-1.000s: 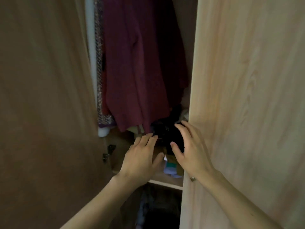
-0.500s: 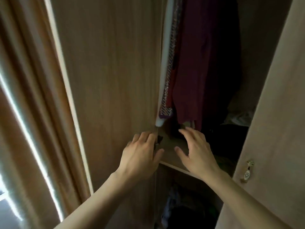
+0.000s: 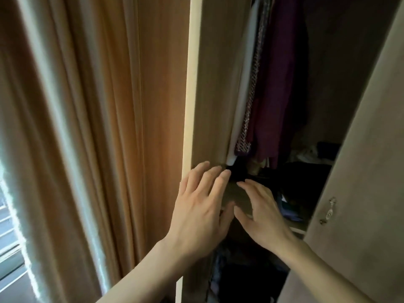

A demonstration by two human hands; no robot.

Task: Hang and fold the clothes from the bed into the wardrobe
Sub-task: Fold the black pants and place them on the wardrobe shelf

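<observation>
Your view swung left; both spread, empty hands, left hand [image 3: 202, 209] and right hand [image 3: 263, 212], risked snagging maroon garment [image 3: 277, 88] at one o'clock.

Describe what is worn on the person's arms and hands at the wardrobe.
Both forearms are bare, with no sleeve in view. The left hand and the right hand wear no gloves, and no ring, watch or bracelet shows on either.

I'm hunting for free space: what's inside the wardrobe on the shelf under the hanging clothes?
On the shelf lie dark clothes, something pale behind, and bluish items at its front. The right hand covers its left end.
</observation>
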